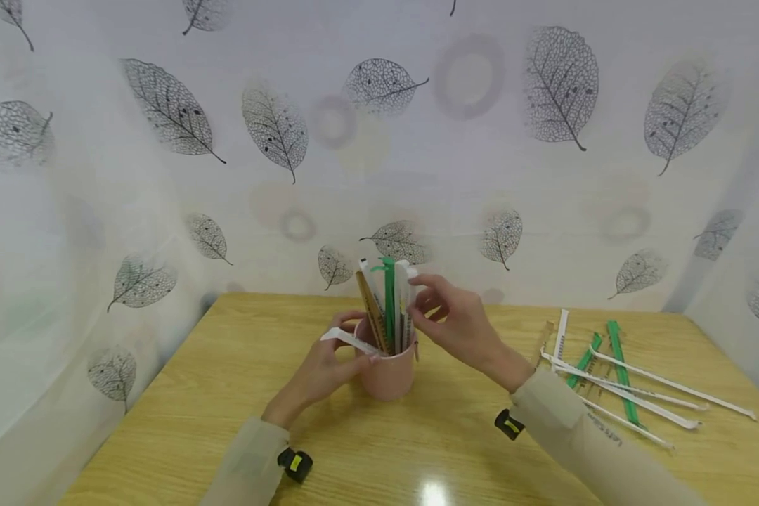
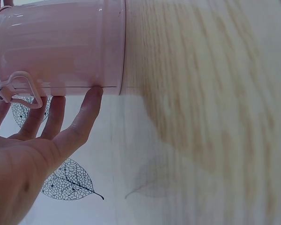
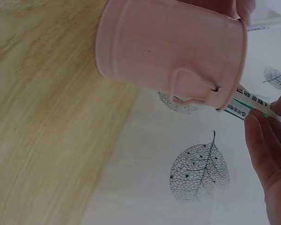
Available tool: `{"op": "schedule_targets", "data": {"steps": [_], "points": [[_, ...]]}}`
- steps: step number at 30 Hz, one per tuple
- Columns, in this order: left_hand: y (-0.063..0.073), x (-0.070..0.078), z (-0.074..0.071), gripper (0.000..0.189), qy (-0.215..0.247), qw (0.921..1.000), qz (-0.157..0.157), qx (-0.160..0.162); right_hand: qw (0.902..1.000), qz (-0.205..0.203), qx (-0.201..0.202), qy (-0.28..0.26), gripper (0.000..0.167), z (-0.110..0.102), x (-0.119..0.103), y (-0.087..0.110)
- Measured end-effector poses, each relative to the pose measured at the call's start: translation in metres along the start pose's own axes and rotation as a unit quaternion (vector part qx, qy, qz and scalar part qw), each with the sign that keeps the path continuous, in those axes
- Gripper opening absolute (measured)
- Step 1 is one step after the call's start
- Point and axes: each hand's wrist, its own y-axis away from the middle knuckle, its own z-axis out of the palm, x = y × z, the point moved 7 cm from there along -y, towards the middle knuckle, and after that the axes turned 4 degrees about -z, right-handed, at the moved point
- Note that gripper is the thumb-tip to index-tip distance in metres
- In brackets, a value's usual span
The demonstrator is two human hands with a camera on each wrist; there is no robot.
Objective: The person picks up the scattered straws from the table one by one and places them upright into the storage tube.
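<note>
A small pink metal bucket (image 1: 387,379) with side loops stands upright on the table, holding several paper-wrapped straws. Round its left side my left hand (image 1: 322,376) grips it, thumb near the rim and fingers behind; the left wrist view shows fingertips against its wall. One white-wrapped straw (image 1: 351,340) leans out low over the left hand. A brown straw (image 1: 373,313) and a green-wrapped straw (image 1: 388,302) rise upright among white ones. With thumb and fingers, my right hand (image 1: 460,327) pinches a white-wrapped straw (image 1: 411,288) at the bucket's right side. Printed wrappers (image 3: 253,101) show near these fingers.
A loose pile of white, green and brown wrapped straws (image 1: 626,383) lies on the table at the right. Behind the wooden table (image 1: 228,365) hangs a pale leaf-patterned sheet (image 1: 417,154), which continues along both sides.
</note>
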Motion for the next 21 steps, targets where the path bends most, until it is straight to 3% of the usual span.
{"op": "schedule_targets", "data": {"steps": [13,21], "points": [[0.000,0.001,-0.002,0.067,0.003,1.0000,-0.003,0.005,0.9996,0.012,-0.006,0.024,0.062,-0.002,0.010,0.010],[0.000,0.000,-0.001,0.068,-0.002,1.0000,-0.004,0.002,0.9959,0.020,-0.014,0.087,0.042,-0.037,0.023,0.034]]}}
